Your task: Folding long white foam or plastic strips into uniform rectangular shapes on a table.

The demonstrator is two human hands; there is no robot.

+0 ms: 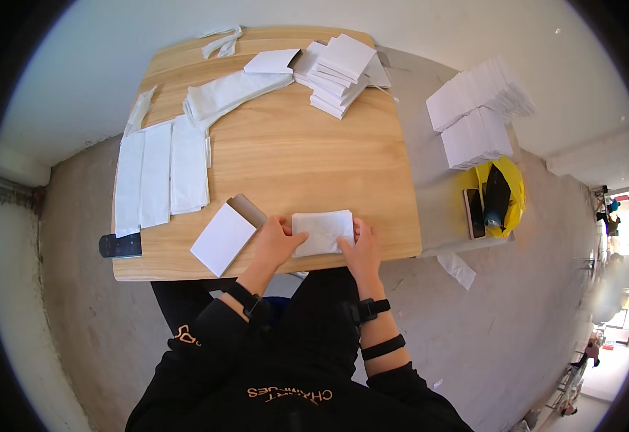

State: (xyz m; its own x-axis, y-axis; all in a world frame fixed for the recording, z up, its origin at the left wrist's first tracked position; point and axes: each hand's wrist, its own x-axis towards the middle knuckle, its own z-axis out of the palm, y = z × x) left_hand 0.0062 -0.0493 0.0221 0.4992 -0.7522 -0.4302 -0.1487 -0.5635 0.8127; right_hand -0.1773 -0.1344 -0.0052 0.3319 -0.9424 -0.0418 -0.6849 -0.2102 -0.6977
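Note:
A soft-looking folded white packet (321, 234) lies flat near the table's front edge. My left hand (278, 241) grips its left side, the thumb on top. At the opposite side my right hand (362, 247) pinches the packet, its thumb also pressed on top. Just left of my left hand lies a white cardboard box (223, 238), its grey-brown end flap folded out. Whether the packet is cloth or film-wrapped sheets, I cannot tell.
Long white folded strips (156, 173) lie along the wooden table's (307, 155) left side. Flat white boxes (339, 68) are piled at the back. On a grey surface to the right stand stacked white cartons (476, 108), a phone (474, 214) and a yellow bag (518, 194) with a dark bottle.

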